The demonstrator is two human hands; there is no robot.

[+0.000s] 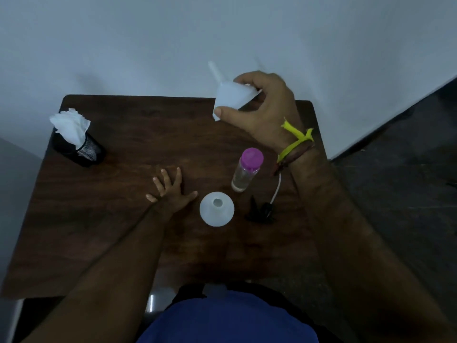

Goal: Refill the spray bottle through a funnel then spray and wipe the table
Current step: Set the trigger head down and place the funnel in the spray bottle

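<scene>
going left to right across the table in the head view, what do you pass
tissues in black mesh cup → left hand flat on the table → open spray bottle → purple-capped bottle → black spray head; the right hand holds the funnel above the far edge.

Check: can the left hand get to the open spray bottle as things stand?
Probably yes. The left hand lies flat on the table beside the spray bottle, with bare wood between them. The right hand holds the funnel farther back.
</scene>
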